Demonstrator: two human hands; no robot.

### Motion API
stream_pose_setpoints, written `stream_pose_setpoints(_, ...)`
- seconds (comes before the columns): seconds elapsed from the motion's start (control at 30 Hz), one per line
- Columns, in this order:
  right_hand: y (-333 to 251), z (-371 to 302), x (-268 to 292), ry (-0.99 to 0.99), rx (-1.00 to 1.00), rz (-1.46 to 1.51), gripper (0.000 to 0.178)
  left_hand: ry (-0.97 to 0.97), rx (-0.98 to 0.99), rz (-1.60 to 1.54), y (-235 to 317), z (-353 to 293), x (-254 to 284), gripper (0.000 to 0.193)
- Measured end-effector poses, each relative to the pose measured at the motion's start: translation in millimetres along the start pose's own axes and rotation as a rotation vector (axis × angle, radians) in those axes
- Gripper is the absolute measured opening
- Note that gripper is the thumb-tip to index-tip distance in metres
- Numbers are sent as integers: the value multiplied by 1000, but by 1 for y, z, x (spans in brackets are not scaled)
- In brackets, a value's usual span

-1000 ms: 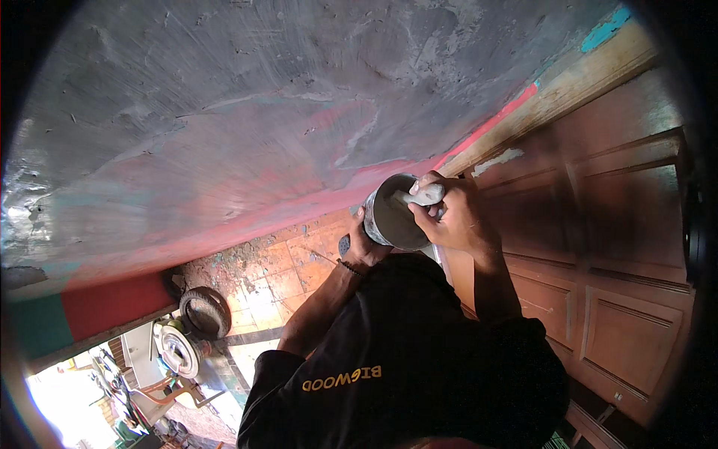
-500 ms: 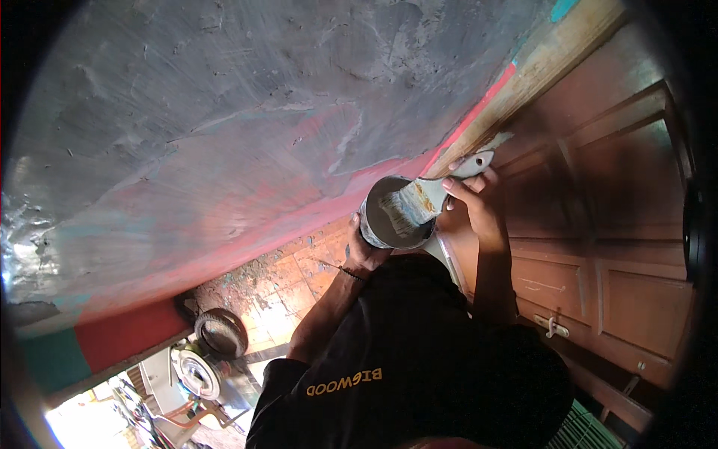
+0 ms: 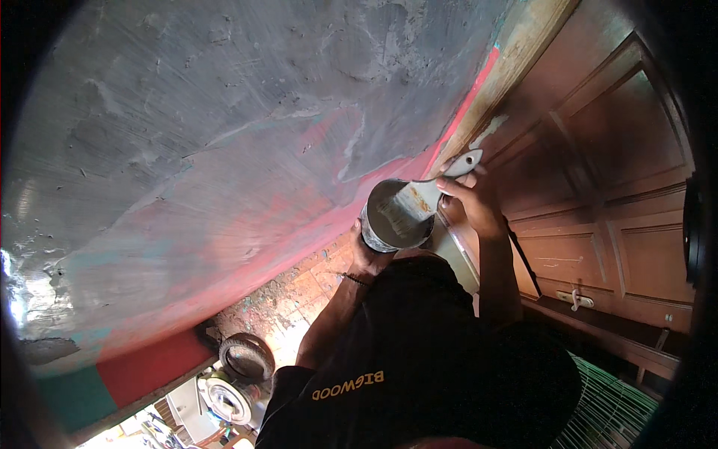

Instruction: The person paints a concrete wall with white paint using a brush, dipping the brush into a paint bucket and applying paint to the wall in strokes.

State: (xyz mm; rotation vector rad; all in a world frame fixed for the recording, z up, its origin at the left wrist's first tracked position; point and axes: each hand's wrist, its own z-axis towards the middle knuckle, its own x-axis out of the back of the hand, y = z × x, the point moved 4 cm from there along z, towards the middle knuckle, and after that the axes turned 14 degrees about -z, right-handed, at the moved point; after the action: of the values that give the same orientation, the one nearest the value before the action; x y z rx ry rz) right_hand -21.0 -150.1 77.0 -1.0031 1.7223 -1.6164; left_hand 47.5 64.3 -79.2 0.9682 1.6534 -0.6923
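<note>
My left hand (image 3: 366, 257) is wrapped round the side of a small round pail (image 3: 380, 243), held tilted in front of my chest. Grey, paste-like stuff (image 3: 387, 203) lies inside it. My right hand (image 3: 475, 200) grips a wide, pale paintbrush (image 3: 423, 191) near the base of its handle. The handle, with a hole at its end, points up to the right. Grey-coated bristles rest inside the pail, their tips in or against the paste. Behind the pail rises a wall (image 3: 247, 90) smeared with grey over pink and turquoise.
A brown panelled door (image 3: 628, 120) with a handle (image 3: 574, 300) stands at the right, beside a wooden frame (image 3: 516, 67). Crumbs lie on the tiled floor (image 3: 299, 295). Tyres (image 3: 247, 358) sit at the lower left, and a green wire rack (image 3: 609, 396) at the lower right.
The brush has dipped slightly further into the pail, and my right hand has shifted a little left with it. The view has swung, so the wall, door and tyres appear displaced.
</note>
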Motion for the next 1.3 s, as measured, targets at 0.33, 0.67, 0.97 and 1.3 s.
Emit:
stream_pose_setpoints(0.33,-41,-17,-65,-247,-32,61,25,-45,-2,105,27,-22,-6,95)
stream_pose_setpoints(0.67,-112,-22,-96,-199,758,-868,20,61,44,69,38,-29,-6,93)
stream_pose_setpoints(0.97,-92,-43,-121,-107,1045,-1074,26,80,63,81,34,-26,-6,87)
stream_pose_setpoints(1.3,-66,7,-43,25,638,-379,19,-11,110,29,31,-16,-6,94)
